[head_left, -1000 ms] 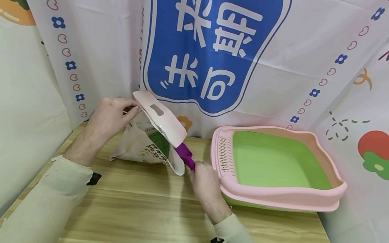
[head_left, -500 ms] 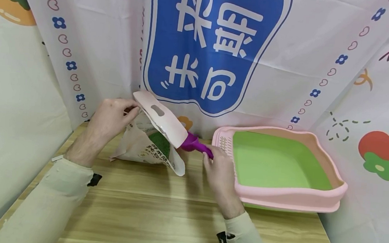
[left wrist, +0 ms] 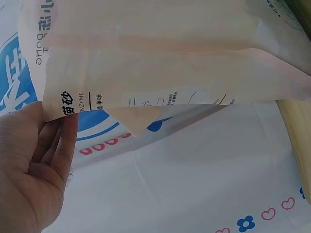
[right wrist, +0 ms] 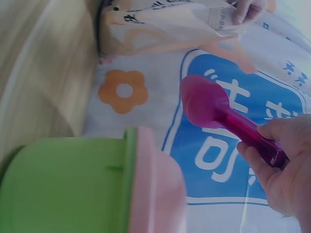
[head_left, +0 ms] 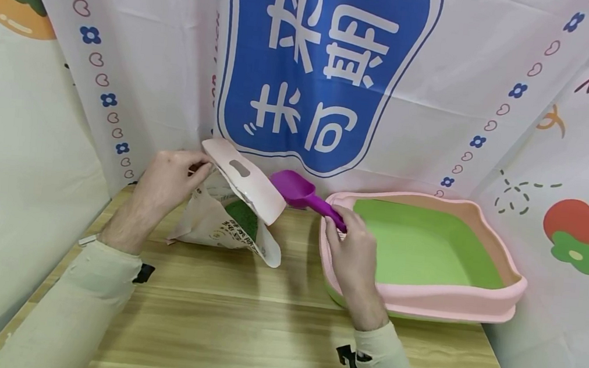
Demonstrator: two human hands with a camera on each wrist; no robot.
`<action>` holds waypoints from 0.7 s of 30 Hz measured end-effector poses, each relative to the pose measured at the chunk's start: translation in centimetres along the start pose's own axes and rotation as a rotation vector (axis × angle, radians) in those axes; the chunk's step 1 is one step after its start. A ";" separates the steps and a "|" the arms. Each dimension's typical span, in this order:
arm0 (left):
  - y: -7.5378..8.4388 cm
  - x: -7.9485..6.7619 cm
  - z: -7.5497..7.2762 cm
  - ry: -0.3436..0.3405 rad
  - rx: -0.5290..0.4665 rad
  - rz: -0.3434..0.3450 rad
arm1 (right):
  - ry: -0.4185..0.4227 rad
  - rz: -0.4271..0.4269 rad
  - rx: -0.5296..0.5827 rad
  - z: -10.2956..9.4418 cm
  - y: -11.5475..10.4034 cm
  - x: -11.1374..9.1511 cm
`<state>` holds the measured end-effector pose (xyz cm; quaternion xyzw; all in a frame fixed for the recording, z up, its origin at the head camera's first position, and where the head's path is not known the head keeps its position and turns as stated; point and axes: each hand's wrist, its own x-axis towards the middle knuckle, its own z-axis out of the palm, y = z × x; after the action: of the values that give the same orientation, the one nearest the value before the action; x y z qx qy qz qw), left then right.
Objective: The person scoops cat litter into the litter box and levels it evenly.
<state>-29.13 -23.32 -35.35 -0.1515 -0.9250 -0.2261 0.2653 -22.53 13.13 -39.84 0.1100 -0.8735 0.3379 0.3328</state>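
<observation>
My left hand [head_left: 171, 176] pinches the top edge of an open pale cat litter bag [head_left: 207, 223], at the left of the head view. The bag's pink upper flap, with a handle slot, is held up and slants down to the right. A green patch shows under it. My right hand [head_left: 354, 253] grips a purple scoop [head_left: 294, 188] by its handle. The scoop is raised, its bowl pointing left beside the flap's lower end and showing only purple inside. In the right wrist view the scoop's bowl [right wrist: 204, 102] hangs below the bag, apart from it.
A litter box with a pink rim [head_left: 447, 299] and green base stands to the right, its slotted edge partly behind my right hand. Wood-grain table [head_left: 239, 331] lies in front. Printed white cloth [head_left: 408, 141] rises close behind and at both sides.
My right hand has drawn the scoop out from under the bag's flap, up and to the right, towards the litter box. The left hand and bag stay in place.
</observation>
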 end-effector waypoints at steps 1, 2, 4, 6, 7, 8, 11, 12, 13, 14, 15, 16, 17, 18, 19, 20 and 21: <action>0.0 0.0 0.0 0.002 0.001 0.001 | 0.004 -0.001 0.010 -0.2 -0.1 0.1; 0.0 0.0 0.0 0.004 0.000 0.003 | 0.010 0.000 0.018 -0.5 -0.2 0.1; 0.1 0.0 0.1 0.008 0.001 0.007 | 0.023 -0.006 0.038 -0.9 -0.4 0.2; 0.1 0.0 0.0 0.008 -0.002 0.007 | 0.037 -0.013 0.052 -1.3 -0.6 0.3; 0.1 -0.1 0.0 0.006 -0.003 0.006 | 0.045 -0.015 0.057 -1.5 -0.7 0.3; 0.1 -0.1 0.0 0.005 -0.003 0.005 | 0.053 -0.017 0.061 -1.7 -0.7 0.4; 0.2 -0.1 0.0 0.000 -0.003 -0.002 | 0.074 -0.021 0.073 -2.2 -1.0 0.6; 0.2 -0.1 0.0 -0.002 -0.003 -0.005 | 0.081 -0.023 0.079 -2.4 -1.1 0.7; 0.2 -0.1 0.0 -0.003 -0.002 -0.007 | 0.089 -0.025 0.084 -2.6 -1.1 0.7; 0.2 -0.1 0.0 -0.003 -0.001 -0.007 | 0.097 -0.028 0.089 -2.7 -1.2 0.8; 0.2 -0.1 0.1 -0.004 0.000 -0.007 | 0.104 -0.032 0.093 -2.9 -1.3 0.8; 0.2 -0.1 0.1 -0.004 0.001 -0.007 | 0.109 -0.035 0.102 -3.1 -1.4 0.9; 0.2 -0.1 0.1 -0.003 0.004 -0.007 | 0.114 -0.040 0.113 -3.3 -1.4 0.9; 0.2 -0.1 0.1 -0.003 0.005 -0.005 | 0.119 -0.045 0.125 -3.5 -1.5 0.9; 0.2 -0.1 0.1 -0.001 0.007 -0.002 | 0.122 -0.049 0.141 -3.6 -1.5 0.9; 0.2 -0.1 0.1 0.001 0.009 0.002 | 0.122 -0.054 0.156 -3.7 -1.6 0.9; 0.2 -0.1 0.2 0.000 0.010 0.007 | 0.121 -0.058 0.177 -3.9 -1.7 0.9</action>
<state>-29.05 -23.05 -35.42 -0.1535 -0.9255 -0.2207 0.2668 -20.59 14.48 -36.25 0.1435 -0.8150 0.4100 0.3836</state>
